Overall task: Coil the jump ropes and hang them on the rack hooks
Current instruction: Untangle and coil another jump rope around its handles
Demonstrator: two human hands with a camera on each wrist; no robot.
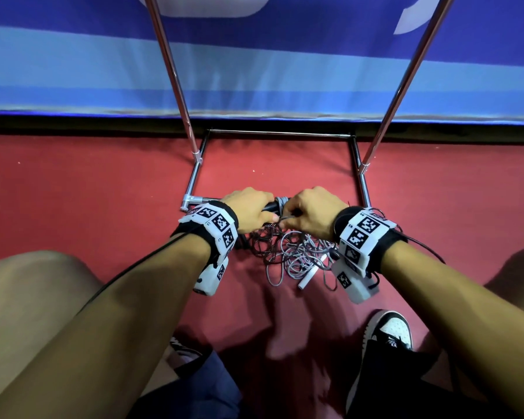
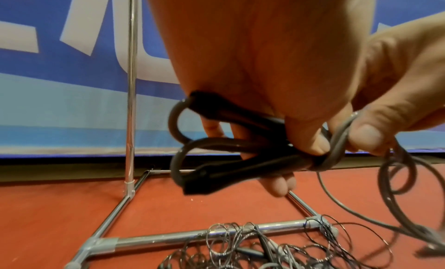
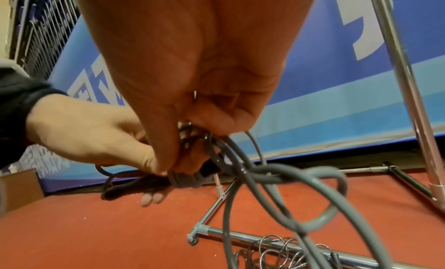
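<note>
Head view: I see no containers, only the chrome tube rack (image 1: 285,133) standing on the red carpet (image 1: 88,192), its base a rectangle of round bars with grey plastic corner joints. My left hand (image 1: 251,210) curls tightly round two black jump-rope handles (image 2: 231,168), smooth and flaring at the ends. My right hand (image 1: 312,213), just beside it, pinches the grey rope (image 3: 277,178), a thick rubbery cord wound several turns around the handles and hanging off in loose loops. Below both hands, a tangled heap of ropes (image 1: 288,252) lies on the carpet against the front bar: thin wiry strands, dark and pale grey, with one white handle (image 1: 310,275) poking out. A blue banner (image 1: 254,55) hangs behind the rack.
</note>
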